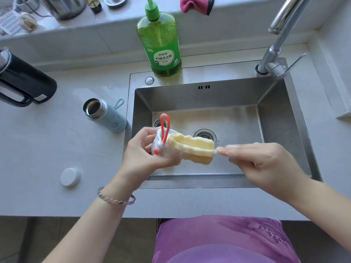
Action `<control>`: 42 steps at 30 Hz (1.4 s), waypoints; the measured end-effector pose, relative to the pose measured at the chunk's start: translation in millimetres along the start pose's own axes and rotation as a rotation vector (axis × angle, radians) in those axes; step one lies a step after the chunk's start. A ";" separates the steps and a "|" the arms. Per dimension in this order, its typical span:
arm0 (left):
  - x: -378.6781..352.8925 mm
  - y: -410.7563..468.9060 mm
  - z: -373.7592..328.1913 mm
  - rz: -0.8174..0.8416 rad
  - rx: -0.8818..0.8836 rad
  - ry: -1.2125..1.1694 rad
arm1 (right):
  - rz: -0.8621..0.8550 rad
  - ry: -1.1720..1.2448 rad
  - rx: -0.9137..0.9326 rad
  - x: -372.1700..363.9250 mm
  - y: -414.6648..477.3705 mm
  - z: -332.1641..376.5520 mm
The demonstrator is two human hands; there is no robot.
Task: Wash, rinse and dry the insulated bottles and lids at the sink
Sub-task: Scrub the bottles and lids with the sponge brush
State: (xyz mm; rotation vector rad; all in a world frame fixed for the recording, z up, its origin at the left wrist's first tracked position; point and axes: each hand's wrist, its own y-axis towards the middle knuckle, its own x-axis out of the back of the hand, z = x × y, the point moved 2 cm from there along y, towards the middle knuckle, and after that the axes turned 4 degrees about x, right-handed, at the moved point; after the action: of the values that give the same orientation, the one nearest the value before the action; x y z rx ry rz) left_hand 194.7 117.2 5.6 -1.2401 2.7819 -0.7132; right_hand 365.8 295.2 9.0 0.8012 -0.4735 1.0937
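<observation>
STEP: soaping lid | left hand (144,156) grips foamy white plastic lid with orange loop strap (161,145) over stainless steel sink (275,114), 8 o'clock side | right hand (266,164) pinches yellow ridged sponge (191,147) against it | pale-blue insulated steel bottle (106,114) uncapped on counter, 9 o'clock of sink | NEXT: probably a rinse, which needs a free hand for the chrome tap (273,54) at 1 o'clock

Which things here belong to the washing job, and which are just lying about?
Job: white lid with orange loop, held in left hand; foamy yellow sponge, pinched by right hand; open pale-blue steel bottle; round white cap; green dish-soap pump bottle; steel sink.
Lying about: black handled jug; shiny metal pot, pink cloth on ledge.
</observation>
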 end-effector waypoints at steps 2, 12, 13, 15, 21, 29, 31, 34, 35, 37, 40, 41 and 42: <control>-3.6 -1.2 -0.1 0.032 -0.001 0.057 | -0.028 0.005 -0.047 -3.7 4.3 0.2; 4.6 -6.0 12.2 -0.104 0.063 -0.044 | 0.025 -0.016 -0.244 -20.6 -5.6 -1.2; 4.4 -5.5 14.8 -0.120 0.079 -0.055 | 0.038 0.003 -0.241 -22.6 -6.5 3.3; 0.1 -5.1 19.5 -0.125 0.113 -0.074 | 0.050 0.070 -0.249 -26.3 -5.0 10.6; 8.6 11.6 35.0 -0.146 0.140 0.020 | 0.299 -0.071 -0.522 -35.0 2.0 -18.2; 46.6 83.0 105.1 -0.229 0.199 0.684 | 0.323 -0.109 -0.781 -36.7 13.7 -57.5; 39.5 96.2 116.8 -0.148 0.156 0.864 | 0.295 -0.085 -0.806 -39.3 18.2 -59.9; 33.0 112.6 134.8 0.018 0.143 0.982 | 0.264 -0.050 -0.846 -43.0 22.5 -61.7; 33.2 117.9 141.4 0.037 0.146 0.988 | 0.263 -0.042 -0.861 -44.3 23.3 -62.0; 33.8 128.2 153.2 0.031 0.155 0.988 | 0.266 -0.036 -0.893 -47.2 24.7 -63.7; 34.4 139.5 164.3 -0.020 0.189 0.905 | 0.266 -0.035 -0.933 -51.9 29.0 -68.0; 34.2 142.3 166.7 -0.029 0.191 0.885 | 0.267 -0.035 -0.943 -53.7 31.1 -68.7; 33.7 144.5 168.8 -0.028 0.186 0.883 | 0.269 -0.035 -0.951 -55.8 33.3 -69.3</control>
State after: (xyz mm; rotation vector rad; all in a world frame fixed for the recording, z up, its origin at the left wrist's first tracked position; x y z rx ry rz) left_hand 102.7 109.9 -199.3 -1.1056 3.1721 -1.8549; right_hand 310.0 322.9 -62.6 -0.0880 -1.0435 0.9424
